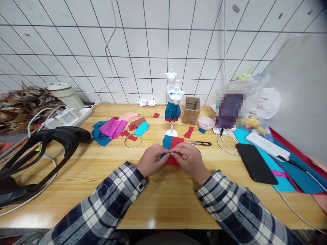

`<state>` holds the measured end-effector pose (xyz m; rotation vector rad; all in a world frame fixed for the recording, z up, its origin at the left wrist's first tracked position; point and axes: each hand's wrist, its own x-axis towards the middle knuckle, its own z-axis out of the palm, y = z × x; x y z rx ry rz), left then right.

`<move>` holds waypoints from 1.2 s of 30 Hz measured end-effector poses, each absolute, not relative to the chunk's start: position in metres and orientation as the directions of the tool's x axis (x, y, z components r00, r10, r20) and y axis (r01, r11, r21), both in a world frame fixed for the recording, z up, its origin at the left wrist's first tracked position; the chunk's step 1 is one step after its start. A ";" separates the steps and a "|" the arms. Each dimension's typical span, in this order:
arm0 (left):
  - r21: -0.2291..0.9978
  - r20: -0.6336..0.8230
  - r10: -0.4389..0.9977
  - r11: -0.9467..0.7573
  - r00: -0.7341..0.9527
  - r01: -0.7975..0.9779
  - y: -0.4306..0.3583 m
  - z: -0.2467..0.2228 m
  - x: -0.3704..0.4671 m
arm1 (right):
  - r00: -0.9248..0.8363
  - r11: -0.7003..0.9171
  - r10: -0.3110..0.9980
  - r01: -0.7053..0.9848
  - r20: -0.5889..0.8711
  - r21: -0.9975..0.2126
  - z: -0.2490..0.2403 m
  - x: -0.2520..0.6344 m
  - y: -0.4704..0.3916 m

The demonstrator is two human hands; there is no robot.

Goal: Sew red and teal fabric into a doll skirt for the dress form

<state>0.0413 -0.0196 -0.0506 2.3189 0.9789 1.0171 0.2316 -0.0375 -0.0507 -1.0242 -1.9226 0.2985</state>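
A piece of fabric, teal on its left and red on its right (178, 140), lies on the table in front of a small white mannequin (176, 97) dressed in a teal skirt with a red hem. My left hand (154, 159) pinches the fabric near its middle, thumb and index finger together. Meeting it fingertip to fingertip, my right hand (190, 159) pinches the same fabric from the right. Anything small between the fingertips is too tiny to make out. Black thread snips (201, 143) lie just beyond my right hand.
Fabric scraps (113, 128) and a metal ring (133, 140) lie to the left, near a black headset frame (61, 160). A cardboard box (191, 110) and pink bowl (206, 123) stand behind. At right are a black phone (256, 163), white power bank (267, 145) and cables.
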 end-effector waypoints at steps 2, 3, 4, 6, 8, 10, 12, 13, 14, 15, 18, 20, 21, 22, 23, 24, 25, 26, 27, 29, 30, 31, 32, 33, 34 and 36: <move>0.664 0.420 0.777 -0.616 0.470 0.424 -0.019 -0.051 0.040 | -0.286 0.648 0.731 0.573 0.620 -0.501 -0.052 0.234 -0.036; 0.692 0.399 0.793 -0.590 0.460 0.415 -0.019 -0.051 0.040 | -0.305 0.656 0.723 0.585 0.620 -0.477 -0.052 0.235 -0.036; 0.719 0.380 0.806 -0.567 0.454 0.403 -0.018 -0.051 0.039 | -0.318 0.662 0.715 0.595 0.623 -0.456 -0.052 0.236 -0.035; 0.758 0.347 0.813 -0.537 0.468 0.371 -0.018 -0.050 0.038 | -0.336 0.676 0.694 0.609 0.637 -0.415 -0.050 0.237 -0.035; 0.785 0.316 0.798 -0.523 0.513 0.330 -0.020 -0.047 0.038 | -0.339 0.691 0.673 0.605 0.658 -0.395 -0.048 0.238 -0.035; 0.815 0.301 0.785 -0.506 0.541 0.282 -0.023 -0.044 0.041 | -0.310 0.701 0.671 0.562 0.674 -0.439 -0.045 0.239 -0.036; 0.848 0.286 0.790 -0.473 0.543 0.241 -0.027 -0.041 0.046 | -0.249 0.692 0.699 0.472 0.670 -0.546 -0.040 0.240 -0.037; 0.862 0.267 0.802 -0.447 0.535 0.239 -0.027 -0.040 0.048 | -0.210 0.677 0.720 0.420 0.661 -0.604 -0.037 0.241 -0.037; 0.872 0.239 0.820 -0.417 0.519 0.258 -0.027 -0.039 0.050 | -0.163 0.654 0.745 0.373 0.647 -0.659 -0.035 0.243 -0.036; 0.873 0.209 0.846 -0.388 0.491 0.296 -0.025 -0.039 0.051 | -0.099 0.623 0.770 0.332 0.630 -0.709 -0.033 0.246 -0.035; 0.784 0.212 0.903 -0.386 0.374 0.487 -0.008 -0.037 0.051 | 0.159 0.486 0.834 0.242 0.528 -0.840 -0.033 0.258 -0.025; 0.624 0.297 0.857 -0.508 0.422 0.594 0.007 -0.036 0.053 | 0.269 0.370 0.873 0.178 0.407 -0.912 -0.038 0.267 -0.015; 0.520 0.333 0.810 -0.585 0.483 0.622 0.015 -0.035 0.054 | 0.283 0.314 0.896 0.141 0.342 -0.939 -0.042 0.271 -0.010; 0.427 0.353 0.766 -0.643 0.538 0.635 0.020 -0.036 0.057 | 0.261 0.263 0.924 0.101 0.280 -0.960 -0.047 0.273 -0.006; 0.343 0.346 0.714 -0.700 0.608 0.626 0.024 -0.036 0.060 | 0.222 0.226 0.946 0.071 0.236 -0.972 -0.052 0.275 -0.002; 0.271 0.322 0.666 -0.746 0.673 0.608 0.026 -0.038 0.064 | 0.176 0.204 0.961 0.059 0.212 -0.977 -0.056 0.276 0.001; 0.214 0.286 0.625 -0.780 0.726 0.588 0.026 -0.040 0.067 | 0.133 0.198 0.970 0.069 0.206 -0.978 -0.060 0.277 0.003; 0.169 0.246 0.593 -0.805 0.767 0.568 0.024 -0.042 0.069 | 0.096 0.206 0.971 0.106 0.217 -0.973 -0.063 0.277 0.004; 0.139 0.215 0.572 -0.820 0.792 0.554 0.022 -0.044 0.071 | 0.068 0.226 0.968 0.177 0.241 -0.958 -0.065 0.277 0.005; 0.124 0.191 0.555 -0.832 0.810 0.541 0.015 -0.048 0.070 | 0.021 0.270 0.953 0.385 0.301 -0.882 -0.068 0.276 0.006; 0.135 0.202 0.554 -0.832 0.807 0.538 0.012 -0.049 0.069 | 0.002 0.279 0.947 0.494 0.322 -0.823 -0.069 0.275 0.006; 0.154 0.226 0.562 -0.827 0.796 0.540 0.010 -0.049 0.068 | -0.011 0.274 0.944 0.586 0.331 -0.763 -0.070 0.275 0.007; 0.179 0.256 0.576 -0.818 0.776 0.547 0.009 -0.048 0.066 | -0.020 0.260 0.945 0.651 0.326 -0.713 -0.071 0.273 0.008; 0.203 0.289 0.595 -0.804 0.750 0.559 0.009 -0.047 0.064 | -0.020 0.238 0.950 0.689 0.311 -0.685 -0.073 0.272 0.009; 0.224 0.324 0.617 -0.787 0.717 0.575 0.010 -0.045 0.062 | -0.013 0.214 0.957 0.706 0.289 -0.676 -0.074 0.271 0.010; 0.263 0.384 0.660 -0.749 0.646 0.609 0.013 -0.043 0.057 | -0.003 0.176 0.969 0.712 0.247 -0.680 -0.076 0.267 0.012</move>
